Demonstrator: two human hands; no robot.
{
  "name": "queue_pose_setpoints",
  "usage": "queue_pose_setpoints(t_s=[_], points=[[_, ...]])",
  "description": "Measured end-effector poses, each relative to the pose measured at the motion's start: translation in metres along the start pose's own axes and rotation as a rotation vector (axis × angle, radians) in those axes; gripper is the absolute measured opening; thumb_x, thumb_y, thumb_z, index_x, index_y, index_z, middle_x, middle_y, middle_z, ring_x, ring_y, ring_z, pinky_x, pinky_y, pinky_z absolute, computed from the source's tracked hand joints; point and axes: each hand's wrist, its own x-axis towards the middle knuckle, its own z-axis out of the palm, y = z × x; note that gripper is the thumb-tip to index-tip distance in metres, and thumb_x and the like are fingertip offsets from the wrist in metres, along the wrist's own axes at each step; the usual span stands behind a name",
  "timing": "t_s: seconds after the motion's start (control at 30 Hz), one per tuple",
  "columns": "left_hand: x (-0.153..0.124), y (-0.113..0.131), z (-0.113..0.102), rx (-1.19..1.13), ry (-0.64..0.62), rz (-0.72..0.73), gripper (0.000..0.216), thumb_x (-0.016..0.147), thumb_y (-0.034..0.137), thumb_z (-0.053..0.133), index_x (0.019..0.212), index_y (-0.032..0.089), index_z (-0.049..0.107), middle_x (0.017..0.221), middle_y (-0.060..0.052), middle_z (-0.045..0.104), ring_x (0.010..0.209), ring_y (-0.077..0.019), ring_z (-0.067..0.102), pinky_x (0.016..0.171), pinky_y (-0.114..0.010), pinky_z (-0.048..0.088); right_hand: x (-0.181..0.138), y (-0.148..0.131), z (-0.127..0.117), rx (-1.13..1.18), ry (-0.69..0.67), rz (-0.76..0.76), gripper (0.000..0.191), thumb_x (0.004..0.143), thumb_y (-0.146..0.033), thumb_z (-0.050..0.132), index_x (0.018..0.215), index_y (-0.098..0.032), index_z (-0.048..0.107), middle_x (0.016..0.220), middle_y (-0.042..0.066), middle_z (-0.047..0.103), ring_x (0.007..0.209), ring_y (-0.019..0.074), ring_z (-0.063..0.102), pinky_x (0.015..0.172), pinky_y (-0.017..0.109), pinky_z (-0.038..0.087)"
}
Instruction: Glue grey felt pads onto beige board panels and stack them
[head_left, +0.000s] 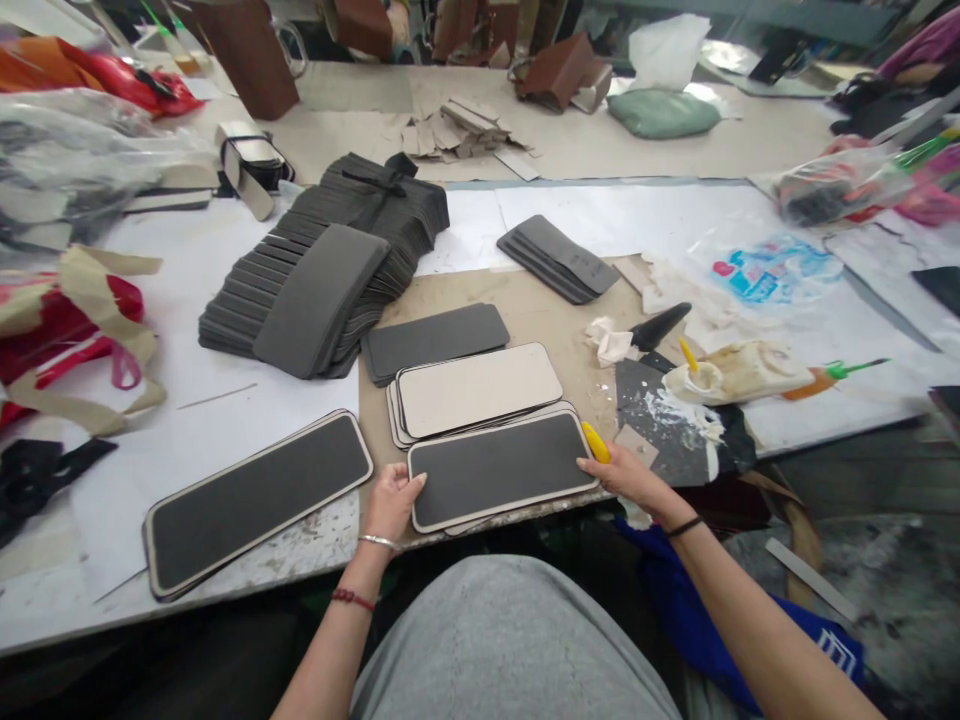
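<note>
A dark grey rectangular panel with a pale border (502,468) lies at the table's front edge, between my two hands. My left hand (391,502) grips its left end, thumb on top. At the right end, my right hand (621,470) pinches the panel's edge and also holds a yellow tool (595,442), whose working end I cannot make out. Just behind is a stack of cream panels (480,388), partly covered by the held panel. Dark grey panels (436,338) lie behind that stack. To the left rests another pale-bordered dark panel (259,502), on top of others.
A large tied stack of dark pieces (322,260) stands at back left. A smaller dark pile (556,258) lies behind. On the right are a glue-smeared dark sheet (664,425), a cream-coloured bottle (757,370) and a plastic bag (772,265). Scraps (457,132) lie farther back.
</note>
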Motion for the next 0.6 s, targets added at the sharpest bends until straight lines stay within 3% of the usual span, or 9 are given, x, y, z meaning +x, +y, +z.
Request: queue_pose_setpoints(t_s=[0.1,0.3,0.6], points=[[0.0,-0.002,-0.001,-0.076,-0.065,-0.066,0.032,0.054,0.031,0.07,0.077,0.016,0.053,0.056,0.001,0.062,0.057,-0.017,0.061,0.06,-0.033,0.051,0.007,0.008,0.012,-0.049,0.002,0.018,0.024,0.072,-0.04,0.049,0.073,-0.016,0.052,0.057,-0.003,0.048,0.053,0.0116,0.044,0.051,0.023,0.038],[-0.009,0.01,-0.003,-0.319,-0.145,-0.162,0.04,0.049,0.027,0.075,0.081,0.012,0.057,0.067,-0.003,0.067,0.068,-0.0188,0.064,0.068,-0.032,0.053,0.01,0.008,0.014,-0.074,-0.006,-0.035,0.023,0.072,-0.039,0.047,0.072,-0.016,0.049,0.06,-0.003,0.046,0.054,0.0104,0.042,0.051,0.022,0.036],[-0.006,0.012,-0.002,-0.292,-0.137,-0.228,0.029,0.061,0.017,0.067,0.087,0.015,0.053,0.072,-0.002,0.067,0.074,-0.0184,0.065,0.072,-0.035,0.054,0.01,0.007,0.018,0.041,-0.043,0.084,0.026,0.071,-0.043,0.049,0.069,-0.017,0.048,0.05,-0.006,0.041,0.047,0.0093,0.039,0.048,0.023,0.034]])
